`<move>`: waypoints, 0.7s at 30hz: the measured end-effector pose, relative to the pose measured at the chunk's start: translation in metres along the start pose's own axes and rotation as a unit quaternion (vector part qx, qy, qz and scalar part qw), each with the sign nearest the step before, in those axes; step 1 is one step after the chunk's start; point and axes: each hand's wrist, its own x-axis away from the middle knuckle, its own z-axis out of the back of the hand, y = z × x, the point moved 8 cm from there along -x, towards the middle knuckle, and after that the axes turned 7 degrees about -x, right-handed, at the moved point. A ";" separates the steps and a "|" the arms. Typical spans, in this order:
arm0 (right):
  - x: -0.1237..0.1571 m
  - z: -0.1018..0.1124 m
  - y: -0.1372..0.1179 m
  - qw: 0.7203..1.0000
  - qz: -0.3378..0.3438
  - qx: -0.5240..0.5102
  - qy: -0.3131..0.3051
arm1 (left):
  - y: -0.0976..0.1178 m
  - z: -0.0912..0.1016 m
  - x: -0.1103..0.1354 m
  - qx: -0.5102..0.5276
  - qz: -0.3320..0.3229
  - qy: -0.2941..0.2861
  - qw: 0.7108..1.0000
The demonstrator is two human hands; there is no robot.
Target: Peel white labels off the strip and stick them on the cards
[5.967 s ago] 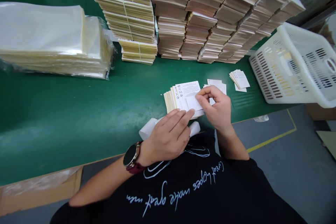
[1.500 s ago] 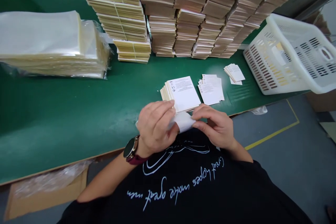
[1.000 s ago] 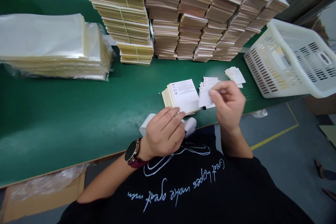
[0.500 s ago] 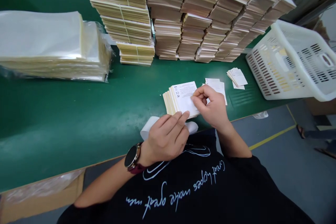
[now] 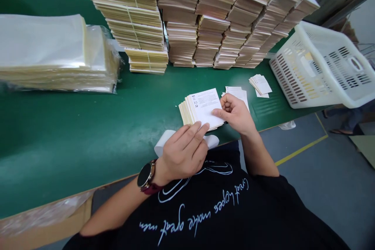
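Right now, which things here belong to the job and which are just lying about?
In use: left hand and right hand on the card stack; white roll under the left hand.
Lying about: white basket, tall card bundles, bagged sheets, far slip pile.

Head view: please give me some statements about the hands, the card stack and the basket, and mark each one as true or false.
1. The left hand has its fingertips at the near edge of the card stack. True.
2. The watch sits on the right wrist. False: it is on the left wrist.
3. The basket stands at the right end of the green table. True.
4. The right hand reaches into the basket. False: it touches the right edge of the top card of the card stack.
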 end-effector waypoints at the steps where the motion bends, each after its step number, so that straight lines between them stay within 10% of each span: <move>1: -0.001 -0.002 0.001 0.999 -0.004 -0.032 -0.004 | 0.000 0.001 0.000 0.000 0.002 0.005 1.000; 7: 0.001 0.008 -0.010 0.998 0.051 0.031 0.024 | 0.001 -0.001 -0.001 -0.006 0.000 0.000 1.000; 15: 0.017 0.072 0.004 0.983 0.070 0.040 0.165 | -0.001 -0.002 -0.001 -0.004 0.002 -0.003 1.000; 21: 0.021 0.020 -0.023 0.974 0.100 0.186 0.086 | 0.002 -0.010 0.000 -0.008 -0.003 -0.029 1.000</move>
